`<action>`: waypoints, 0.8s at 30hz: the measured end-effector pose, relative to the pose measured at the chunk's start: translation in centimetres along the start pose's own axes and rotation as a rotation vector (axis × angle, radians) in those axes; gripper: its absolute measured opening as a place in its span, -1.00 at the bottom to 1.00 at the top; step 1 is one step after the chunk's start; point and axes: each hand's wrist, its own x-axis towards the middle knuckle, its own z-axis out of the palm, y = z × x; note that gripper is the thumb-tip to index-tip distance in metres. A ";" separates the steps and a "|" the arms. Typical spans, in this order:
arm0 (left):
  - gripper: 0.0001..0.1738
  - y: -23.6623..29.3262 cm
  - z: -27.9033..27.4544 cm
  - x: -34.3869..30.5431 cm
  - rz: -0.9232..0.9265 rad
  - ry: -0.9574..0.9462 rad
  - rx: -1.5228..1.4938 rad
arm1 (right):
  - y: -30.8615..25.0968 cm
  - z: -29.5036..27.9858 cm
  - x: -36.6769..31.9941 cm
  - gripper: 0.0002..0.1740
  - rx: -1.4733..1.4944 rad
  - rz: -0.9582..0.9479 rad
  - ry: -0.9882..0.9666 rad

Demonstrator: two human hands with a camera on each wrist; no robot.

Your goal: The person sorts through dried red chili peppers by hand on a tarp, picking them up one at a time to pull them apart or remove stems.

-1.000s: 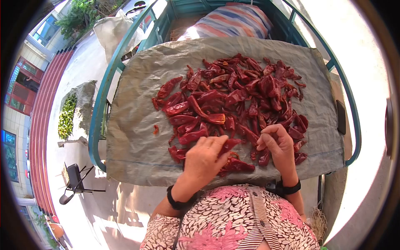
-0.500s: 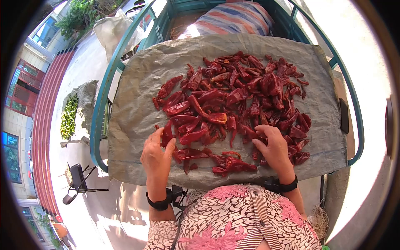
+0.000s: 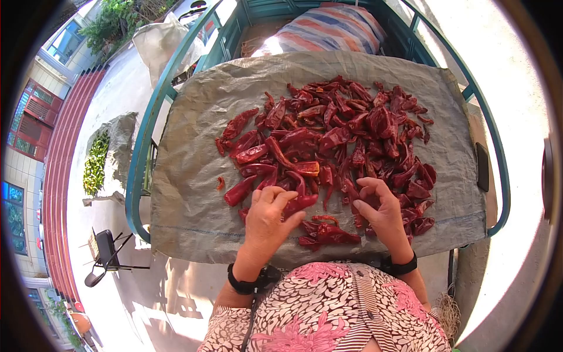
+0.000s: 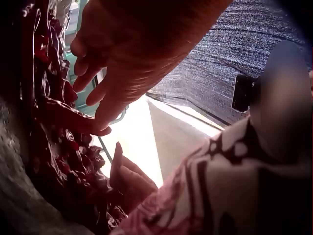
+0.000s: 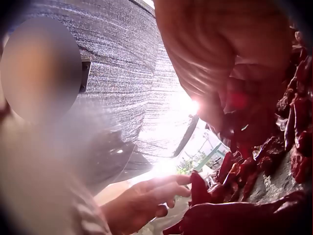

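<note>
My left hand (image 3: 265,218) pinches a dried red pepper (image 3: 300,203) between thumb and bent fingers, above the near side of the pile. In the left wrist view, that pepper (image 4: 66,116) reaches from the thumb tip toward the dark heap. Thumb and fingers apart and loosely bent, my right hand (image 3: 382,212) is at the pile's near right edge, fingertips right beside other peppers (image 3: 350,191). From the right wrist, the right palm (image 5: 215,58) looms above, its fingertips lost in shadow. A small clump of peppers (image 3: 331,233) lies between the hands, toward the body.
The large pile of dried red peppers (image 3: 334,138) spreads over a grey sheet (image 3: 193,146) on a teal-railed cart (image 3: 141,158). A dark phone-like slab (image 3: 482,167) lies by the right rail. Beyond sits a striped bundle (image 3: 328,29). Green peppers (image 3: 95,164) and a black chair (image 3: 107,249) are at left.
Over the last half second my left hand has moved right from the pile's left edge, now with a pepper in its fingers. A pepper lies anew at the left edge. My right hand has barely shifted.
</note>
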 end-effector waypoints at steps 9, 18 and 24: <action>-0.60 4.2 3.8 0.9 0.073 -0.227 -0.524 | 0.3 0.5 -0.2 -0.69 -0.058 -0.246 -0.288; -0.64 4.6 4.4 1.0 0.336 -0.112 -0.076 | -0.7 -0.1 -0.7 -0.78 -0.082 -0.271 -0.262; -0.61 4.0 1.6 1.4 0.285 -0.120 0.055 | -0.6 -0.5 -0.5 -0.87 -0.011 -0.092 -0.081</action>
